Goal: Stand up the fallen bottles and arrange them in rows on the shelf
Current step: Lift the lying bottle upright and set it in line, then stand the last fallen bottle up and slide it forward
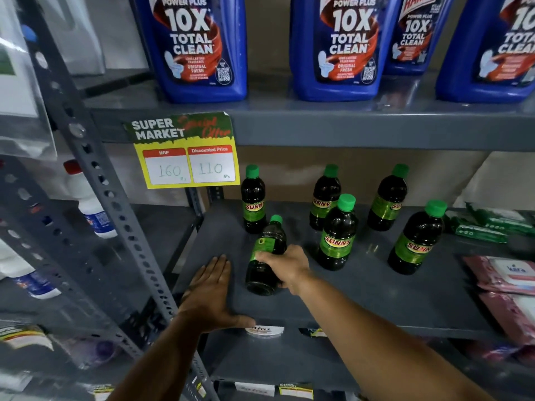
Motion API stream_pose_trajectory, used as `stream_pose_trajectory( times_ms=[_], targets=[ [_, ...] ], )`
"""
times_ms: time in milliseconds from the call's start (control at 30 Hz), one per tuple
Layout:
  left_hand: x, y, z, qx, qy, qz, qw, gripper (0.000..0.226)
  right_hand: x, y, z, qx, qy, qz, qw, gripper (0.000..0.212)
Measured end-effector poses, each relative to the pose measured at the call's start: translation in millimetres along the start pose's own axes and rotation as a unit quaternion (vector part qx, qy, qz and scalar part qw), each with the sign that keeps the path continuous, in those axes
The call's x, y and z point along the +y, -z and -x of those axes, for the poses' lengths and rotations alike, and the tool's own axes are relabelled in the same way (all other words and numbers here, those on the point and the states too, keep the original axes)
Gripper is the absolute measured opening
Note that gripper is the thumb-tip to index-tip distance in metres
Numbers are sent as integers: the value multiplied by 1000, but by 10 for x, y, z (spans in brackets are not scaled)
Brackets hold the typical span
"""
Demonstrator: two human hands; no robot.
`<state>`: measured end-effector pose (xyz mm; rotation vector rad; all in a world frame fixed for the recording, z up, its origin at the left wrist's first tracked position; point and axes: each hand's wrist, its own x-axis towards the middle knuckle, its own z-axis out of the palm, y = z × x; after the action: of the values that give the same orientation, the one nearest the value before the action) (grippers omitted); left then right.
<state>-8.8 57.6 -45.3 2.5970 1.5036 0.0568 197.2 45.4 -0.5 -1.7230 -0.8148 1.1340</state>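
Fingers [262, 256] of right hand [285, 266] wrapped round tilted bottle [265, 256] at mid-body, across the green label, cap pointing up and away, base toward the shelf [362, 287] front. Left hand [210, 287] flat and spread on the shelf's front left corner, holding nothing, thumb hooked over the lip.

Handling, as a judgement: small, full of dark liquid, so some weight low down; rigid enough not to crush, smooth plastic and glossy label likely a bit slippery. Best taken at the waist or just under the shoulder, as now; not by the cap. Narrow base, so easily toppled by a nudge.

Five bottles upright behind: back left [253, 202], back middle [323, 199], back right [388, 199], front middle [337, 235], front right [417, 241]. Open room front left, between back left bottle and left hand, fits a front-row slot. Close to back left bottle; tight swing risks a knock. Front lip near base, post [115, 198] at left, price card [186, 151] hanging above. Packets [503, 273] crowd the right end.
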Motion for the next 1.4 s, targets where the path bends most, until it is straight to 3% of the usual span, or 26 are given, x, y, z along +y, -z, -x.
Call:
stream_pose_trajectory(
  times_ms=[100,200,300,433,600,733,867,967,1100,1233,1333,1400],
  targets=[
    [-16,-12,-18,-3,-4,3,1000,160,26,6,35,54,117,26,991,62],
    [-31,-38,-22,-3,-9,11,1000,159,-9,-11,73,53,233,49,970,65],
    [-37,-71,-13,4,-9,13,1000,158,68,-22,88,45,281,122,951,62],
    [-36,-76,-28,8,-7,10,1000,157,121,3,64,26,271,128,954,67],
    [-63,-89,-40,4,-6,11,1000,157,129,114,-27,-96,250,102,958,87],
    [-57,-108,-46,12,-4,11,1000,158,75,71,-49,-16,258,151,954,91],
    [-39,-91,-36,16,-2,14,1000,159,118,-13,-45,-47,236,128,962,73],
    [-48,-84,-34,16,-1,12,1000,159,129,-37,-31,4,246,140,959,87],
    [-50,-82,-35,12,-2,14,1000,158,172,19,-63,-77,209,163,961,90],
    [-49,-92,-38,13,-1,12,1000,157,198,47,-51,-8,229,223,948,92],
    [-42,-80,-26,11,1,16,1000,158,200,48,-34,-42,215,230,948,81],
    [-45,-76,-33,13,2,18,1000,159,207,42,-34,11,217,275,936,81]
  ],
)
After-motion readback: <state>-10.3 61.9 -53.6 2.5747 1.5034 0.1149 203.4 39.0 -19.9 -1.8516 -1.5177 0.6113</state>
